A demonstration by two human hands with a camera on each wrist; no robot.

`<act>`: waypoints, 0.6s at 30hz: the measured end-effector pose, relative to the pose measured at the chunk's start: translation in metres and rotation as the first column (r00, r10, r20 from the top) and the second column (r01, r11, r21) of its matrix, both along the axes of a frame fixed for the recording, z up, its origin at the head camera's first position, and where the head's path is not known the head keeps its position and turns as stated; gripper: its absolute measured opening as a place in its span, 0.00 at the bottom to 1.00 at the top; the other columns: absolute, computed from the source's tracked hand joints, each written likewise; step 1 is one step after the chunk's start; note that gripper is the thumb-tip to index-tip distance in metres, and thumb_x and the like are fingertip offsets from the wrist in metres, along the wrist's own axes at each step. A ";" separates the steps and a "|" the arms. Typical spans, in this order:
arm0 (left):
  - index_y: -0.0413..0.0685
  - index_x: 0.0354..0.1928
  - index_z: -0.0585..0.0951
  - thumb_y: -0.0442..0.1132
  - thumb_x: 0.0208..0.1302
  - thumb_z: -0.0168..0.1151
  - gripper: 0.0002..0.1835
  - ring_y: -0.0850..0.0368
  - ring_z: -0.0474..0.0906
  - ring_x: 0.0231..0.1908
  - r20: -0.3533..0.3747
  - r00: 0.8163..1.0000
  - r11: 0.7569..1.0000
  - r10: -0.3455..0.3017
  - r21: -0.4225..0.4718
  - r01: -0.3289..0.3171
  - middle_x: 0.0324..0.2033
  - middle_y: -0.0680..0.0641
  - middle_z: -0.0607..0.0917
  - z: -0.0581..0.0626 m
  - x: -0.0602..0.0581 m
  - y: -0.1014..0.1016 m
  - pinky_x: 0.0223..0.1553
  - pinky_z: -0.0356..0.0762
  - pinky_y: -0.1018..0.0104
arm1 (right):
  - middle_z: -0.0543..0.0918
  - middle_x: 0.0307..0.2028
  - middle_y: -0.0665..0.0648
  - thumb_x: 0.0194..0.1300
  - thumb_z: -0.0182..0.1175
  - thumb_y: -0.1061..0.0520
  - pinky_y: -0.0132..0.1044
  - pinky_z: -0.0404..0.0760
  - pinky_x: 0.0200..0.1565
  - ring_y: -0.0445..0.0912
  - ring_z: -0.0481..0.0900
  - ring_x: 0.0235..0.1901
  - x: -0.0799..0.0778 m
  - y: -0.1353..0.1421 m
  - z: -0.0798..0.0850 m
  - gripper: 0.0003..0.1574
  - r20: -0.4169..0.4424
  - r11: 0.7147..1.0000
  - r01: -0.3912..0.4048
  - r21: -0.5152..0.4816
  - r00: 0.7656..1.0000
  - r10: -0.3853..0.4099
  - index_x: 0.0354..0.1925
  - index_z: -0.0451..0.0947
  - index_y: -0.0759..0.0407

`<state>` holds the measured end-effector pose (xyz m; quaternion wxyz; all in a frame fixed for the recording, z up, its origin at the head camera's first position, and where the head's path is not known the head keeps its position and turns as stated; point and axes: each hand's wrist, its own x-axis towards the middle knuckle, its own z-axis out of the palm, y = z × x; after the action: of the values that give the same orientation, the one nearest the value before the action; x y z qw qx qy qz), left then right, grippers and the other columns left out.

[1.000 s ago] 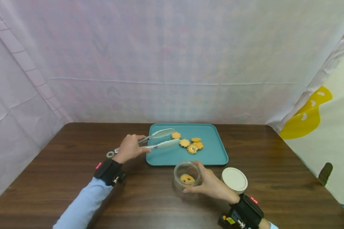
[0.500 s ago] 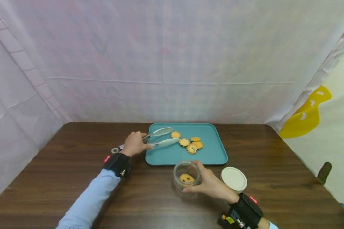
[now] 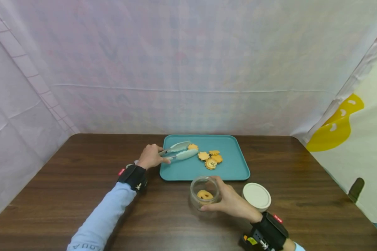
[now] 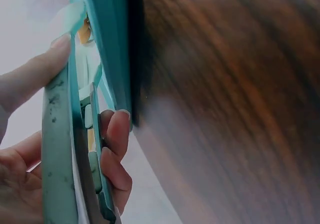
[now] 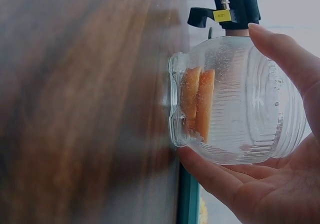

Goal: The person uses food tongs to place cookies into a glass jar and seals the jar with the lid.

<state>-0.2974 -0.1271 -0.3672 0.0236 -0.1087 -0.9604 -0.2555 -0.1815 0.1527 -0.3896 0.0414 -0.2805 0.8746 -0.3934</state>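
My left hand (image 3: pixel 150 157) holds a pair of tongs (image 3: pixel 183 154) by its arms, thumb on one arm and fingers curled round the other, as the left wrist view shows. Their pale tips are spread apart over a blue tray (image 3: pixel 176 174), right by a scalloped cookie (image 3: pixel 193 146) and another cookie (image 3: pixel 203 156). Several cookies (image 3: pixel 211 164) lie grouped right of the tips. In front of the tray a clear glass jar (image 3: pixel 194 200) stands on the table, gripped at its side by my right hand (image 3: pixel 226 202). Two cookies (image 5: pixel 197 103) lie stacked at the jar's bottom.
A white round lid (image 3: pixel 257 196) lies on the brown wooden table (image 3: pixel 163 219), right of the jar and close to my right wrist. Pale cloth (image 3: pixel 182 87) hangs behind the table's far edge.
My left hand has moved right and slightly away from me. The tongs' tips have come a little closer together and nearer the cookies. My right hand and the jar have stayed put.
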 end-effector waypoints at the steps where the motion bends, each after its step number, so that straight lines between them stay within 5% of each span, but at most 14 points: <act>1: 0.34 0.48 0.77 0.48 0.41 0.72 0.33 0.52 0.75 0.33 -0.001 1.000 1.000 0.002 0.002 -0.002 0.42 0.37 0.81 0.001 0.000 0.000 0.35 0.73 0.60 | 0.75 0.49 0.60 0.44 0.68 0.41 0.36 0.73 0.37 0.52 0.74 0.45 0.000 0.000 0.000 0.49 0.005 1.000 -0.001 -0.003 1.000 0.001 0.57 0.57 0.57; 18: 0.35 0.45 0.80 0.46 0.42 0.72 0.28 0.56 0.69 0.27 -0.054 0.998 1.000 0.005 0.009 -0.005 0.39 0.39 0.82 0.000 0.008 -0.004 0.28 0.66 0.68 | 0.74 0.50 0.62 0.43 0.69 0.43 0.32 0.73 0.32 0.50 0.75 0.40 0.003 0.000 0.001 0.49 0.030 1.000 0.003 -0.019 1.000 -0.002 0.57 0.56 0.59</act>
<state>-0.2899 -0.1310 -0.3676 0.0509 -0.1130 -0.9585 -0.2567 -0.1782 0.1525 -0.3890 0.0513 -0.2738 0.8704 -0.4060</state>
